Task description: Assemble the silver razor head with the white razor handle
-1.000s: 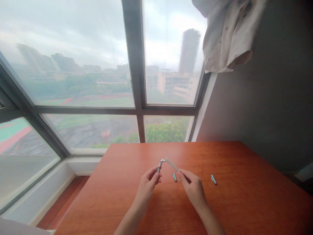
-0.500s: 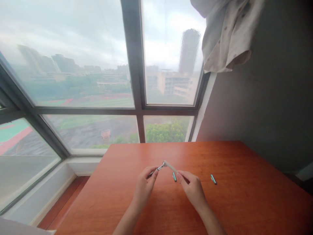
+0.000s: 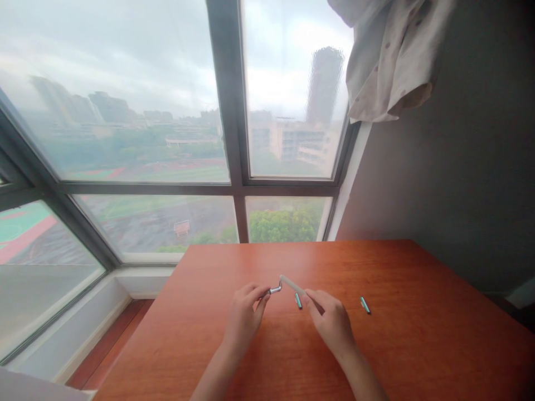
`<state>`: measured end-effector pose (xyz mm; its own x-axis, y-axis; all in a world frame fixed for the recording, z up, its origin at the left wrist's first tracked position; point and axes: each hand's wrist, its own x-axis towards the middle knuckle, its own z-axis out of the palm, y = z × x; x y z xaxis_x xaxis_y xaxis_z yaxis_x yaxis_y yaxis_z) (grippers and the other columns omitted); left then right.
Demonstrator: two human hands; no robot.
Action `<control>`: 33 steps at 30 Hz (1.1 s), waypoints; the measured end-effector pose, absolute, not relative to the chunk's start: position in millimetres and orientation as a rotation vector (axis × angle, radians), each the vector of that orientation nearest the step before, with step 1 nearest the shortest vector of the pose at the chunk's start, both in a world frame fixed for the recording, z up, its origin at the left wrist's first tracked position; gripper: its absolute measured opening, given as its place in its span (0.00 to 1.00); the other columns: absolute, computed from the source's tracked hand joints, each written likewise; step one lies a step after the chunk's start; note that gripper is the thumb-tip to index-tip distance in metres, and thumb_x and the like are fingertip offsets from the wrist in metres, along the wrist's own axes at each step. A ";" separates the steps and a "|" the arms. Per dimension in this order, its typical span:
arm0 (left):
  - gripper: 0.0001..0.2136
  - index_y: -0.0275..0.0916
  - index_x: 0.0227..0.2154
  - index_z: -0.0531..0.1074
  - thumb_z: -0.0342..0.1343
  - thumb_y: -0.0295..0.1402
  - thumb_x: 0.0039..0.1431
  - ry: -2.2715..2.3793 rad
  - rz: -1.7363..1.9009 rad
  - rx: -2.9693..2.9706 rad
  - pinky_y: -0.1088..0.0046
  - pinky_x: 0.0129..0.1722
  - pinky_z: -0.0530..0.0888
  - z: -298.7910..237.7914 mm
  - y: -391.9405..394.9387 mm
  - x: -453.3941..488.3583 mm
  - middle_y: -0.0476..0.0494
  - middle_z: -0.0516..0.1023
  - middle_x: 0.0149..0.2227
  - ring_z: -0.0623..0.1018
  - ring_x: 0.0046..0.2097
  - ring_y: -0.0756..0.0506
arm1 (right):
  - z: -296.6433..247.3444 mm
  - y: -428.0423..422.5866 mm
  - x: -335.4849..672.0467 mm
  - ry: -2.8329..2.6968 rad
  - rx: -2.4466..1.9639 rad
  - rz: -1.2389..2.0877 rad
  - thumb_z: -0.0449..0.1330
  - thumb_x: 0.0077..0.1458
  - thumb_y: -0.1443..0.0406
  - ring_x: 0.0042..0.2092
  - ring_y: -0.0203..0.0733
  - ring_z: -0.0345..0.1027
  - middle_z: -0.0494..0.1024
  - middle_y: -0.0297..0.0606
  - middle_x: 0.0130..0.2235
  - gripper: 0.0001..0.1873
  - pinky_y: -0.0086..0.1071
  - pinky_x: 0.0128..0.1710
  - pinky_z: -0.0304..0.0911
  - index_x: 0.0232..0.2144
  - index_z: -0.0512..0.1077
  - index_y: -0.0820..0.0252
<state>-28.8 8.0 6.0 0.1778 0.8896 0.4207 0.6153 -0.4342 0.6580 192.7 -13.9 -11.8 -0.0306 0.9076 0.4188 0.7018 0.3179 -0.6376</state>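
Note:
My left hand (image 3: pixel 243 316) pinches the handle of a silver razor (image 3: pixel 275 289) between thumb and fingers, its head end pointing right. In my right hand (image 3: pixel 333 318), closed thumb and fingers grip a slim pale stick (image 3: pixel 292 284), whose far end slants up and left to the razor's head. The two tips meet or nearly meet; I cannot tell if they touch. Just left of my right fingers, a small green and dark razor cartridge (image 3: pixel 298 301) lies on the table. A second razor cartridge (image 3: pixel 365 305) lies farther right, apart from both hands.
The reddish-brown wooden table (image 3: pixel 225 262) spans the area under my hands. Beyond its far edge stand large windows with a grey frame (image 3: pixel 239 192). A pale garment (image 3: pixel 387 72) hangs at upper right before a dark wall (image 3: pixel 460 167).
The razor in my left hand has turned to lie flatter, its head angled differently against the pale stick. My right hand and both cartridges stay nearly where they were.

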 end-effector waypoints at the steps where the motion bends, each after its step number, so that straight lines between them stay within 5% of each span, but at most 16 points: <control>1: 0.10 0.44 0.38 0.78 0.52 0.33 0.60 1.444 1.113 2.151 0.70 0.38 0.70 5.2 7.8 -29.0 0.42 0.78 0.34 0.77 0.36 0.43 | -12.7 -13.5 193.5 -1.789 -1.449 0.296 0.50 0.62 0.59 0.31 0.41 0.71 0.77 0.39 0.29 0.17 0.28 0.33 0.63 0.36 0.78 0.56; 33: 0.10 0.43 0.38 0.76 0.50 0.31 0.62 1.633 0.960 2.298 0.68 0.38 0.68 6.1 5.2 -29.1 0.44 0.78 0.35 0.75 0.37 0.43 | -12.2 -15.1 195.4 -1.916 -1.486 0.294 0.50 0.62 0.60 0.30 0.39 0.69 0.76 0.36 0.28 0.15 0.27 0.33 0.58 0.34 0.76 0.54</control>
